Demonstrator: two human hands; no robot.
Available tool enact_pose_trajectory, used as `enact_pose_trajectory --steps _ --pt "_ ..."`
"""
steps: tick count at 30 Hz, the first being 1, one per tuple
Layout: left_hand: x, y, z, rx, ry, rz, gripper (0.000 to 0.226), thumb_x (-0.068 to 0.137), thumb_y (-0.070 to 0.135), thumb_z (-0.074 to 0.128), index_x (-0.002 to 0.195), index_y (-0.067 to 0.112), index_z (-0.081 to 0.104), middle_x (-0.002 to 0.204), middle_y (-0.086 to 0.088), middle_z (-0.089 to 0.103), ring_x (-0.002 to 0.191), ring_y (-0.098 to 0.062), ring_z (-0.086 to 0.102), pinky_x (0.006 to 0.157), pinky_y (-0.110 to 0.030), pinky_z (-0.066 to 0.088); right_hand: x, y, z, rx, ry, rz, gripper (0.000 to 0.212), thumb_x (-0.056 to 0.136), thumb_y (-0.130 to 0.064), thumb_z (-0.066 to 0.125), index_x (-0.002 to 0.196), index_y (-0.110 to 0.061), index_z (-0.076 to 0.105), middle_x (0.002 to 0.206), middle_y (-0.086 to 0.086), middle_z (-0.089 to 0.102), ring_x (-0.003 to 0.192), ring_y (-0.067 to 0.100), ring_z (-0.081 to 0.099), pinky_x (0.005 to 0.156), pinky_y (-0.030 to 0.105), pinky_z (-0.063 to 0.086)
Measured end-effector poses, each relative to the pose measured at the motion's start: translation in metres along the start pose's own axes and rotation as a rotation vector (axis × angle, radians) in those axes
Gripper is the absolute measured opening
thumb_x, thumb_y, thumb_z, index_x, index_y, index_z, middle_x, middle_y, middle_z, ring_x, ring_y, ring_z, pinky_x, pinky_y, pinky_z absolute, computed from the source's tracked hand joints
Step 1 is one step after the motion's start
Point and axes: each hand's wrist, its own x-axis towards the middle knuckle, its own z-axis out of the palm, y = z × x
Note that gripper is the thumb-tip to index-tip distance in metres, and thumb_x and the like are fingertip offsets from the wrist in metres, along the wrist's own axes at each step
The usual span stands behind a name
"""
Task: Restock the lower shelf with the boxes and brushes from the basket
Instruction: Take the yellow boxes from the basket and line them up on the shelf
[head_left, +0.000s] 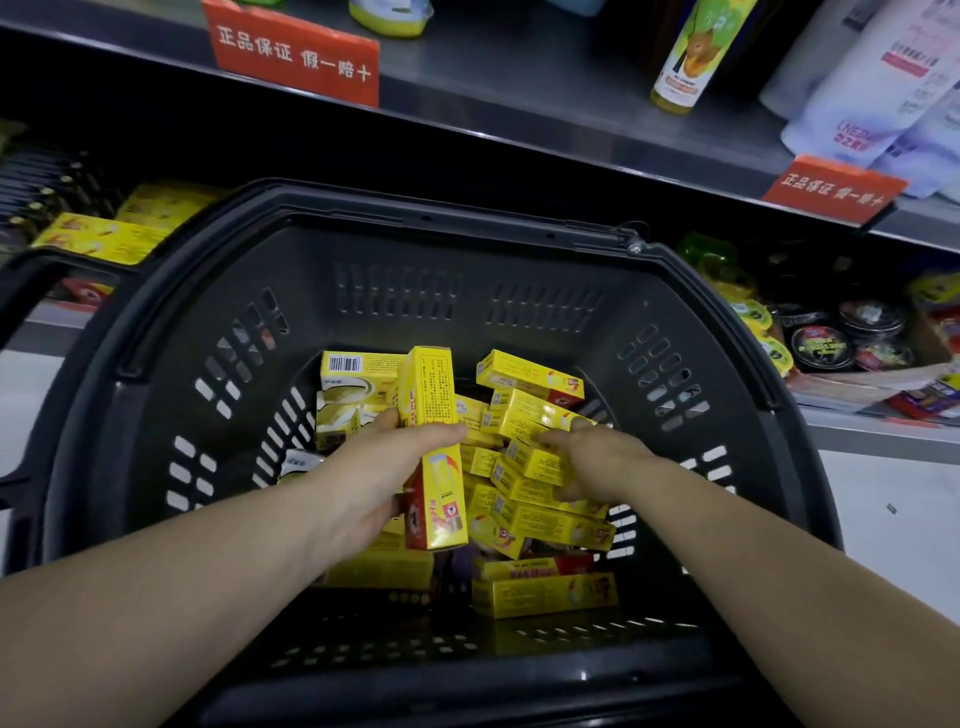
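Cartons (104, 236) in yellow lie flat on the lower shelf (41, 332) at far left, which I take as the spot these goods belong. Between me and that shelf sits the dark basket (415, 249), its slotted walls letting the floor show through.

My left hand (374, 467) is inside it, fingers and thumb wrapped round one long box (434, 452). I hold it near its middle and roughly upright, so it clears the others and can be carried out without snagging. The box is slim and yellow, with small print down one face and a red band with a logo at its lower end.

Right of it lies the pile (535, 499) of matching boxes, tumbled at all angles and overlapping, some showing barcodes. My right hand (587, 457) rests on top of that heap, fingers reaching over a box; I cannot tell whether it has closed on one. I see no brushes among them, though the lower layers are hidden.

Farther right, round black tins (841, 338) fill the shelf.
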Motion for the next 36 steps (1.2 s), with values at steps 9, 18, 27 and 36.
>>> enact_pose_trajectory --steps 9,18,27,36 --pt "-0.008 -0.004 0.005 0.152 -0.084 0.125 0.085 0.067 0.048 0.069 0.140 0.024 0.035 0.123 0.005 0.061 0.108 -0.014 0.059 0.098 -0.036 0.043 -0.057 -0.046 -0.075 0.939 0.069 -0.100 0.083 0.057 -0.080 0.053 0.107 -0.015 0.061 0.094 0.006 0.072 0.085 0.021 0.070 0.083 0.042 0.057" --pt "-0.002 -0.002 0.000 0.103 -0.003 0.083 0.051 0.072 0.018 0.077 0.119 0.018 0.055 0.099 -0.009 0.073 0.089 -0.025 0.070 0.079 -0.043 0.056 -0.056 -0.044 -0.064 1.287 -0.031 -0.254 0.030 0.091 -0.052 0.042 0.103 -0.029 0.057 0.093 -0.015 0.067 0.076 0.008 0.071 0.070 0.018 0.055" --pt "0.005 -0.004 -0.006 0.058 0.062 0.026 0.053 0.078 0.020 0.073 0.126 0.014 0.051 0.100 -0.010 0.072 0.088 -0.026 0.069 0.064 -0.034 0.055 -0.017 -0.016 0.010 0.228 -0.231 -0.073 0.082 0.087 -0.030 0.062 0.150 -0.020 0.009 0.144 0.007 0.040 0.113 0.023 0.051 0.086 0.027 0.043" --pt "0.005 -0.004 -0.008 0.063 0.065 -0.002 0.033 0.079 0.018 0.073 0.109 0.012 0.061 0.095 -0.010 0.073 0.085 -0.026 0.070 0.071 -0.035 0.055 -0.004 -0.012 0.020 0.233 -0.097 -0.059 0.086 0.072 -0.034 0.078 0.142 -0.031 0.027 0.129 0.005 0.034 0.125 0.028 0.036 0.099 0.040 0.042"
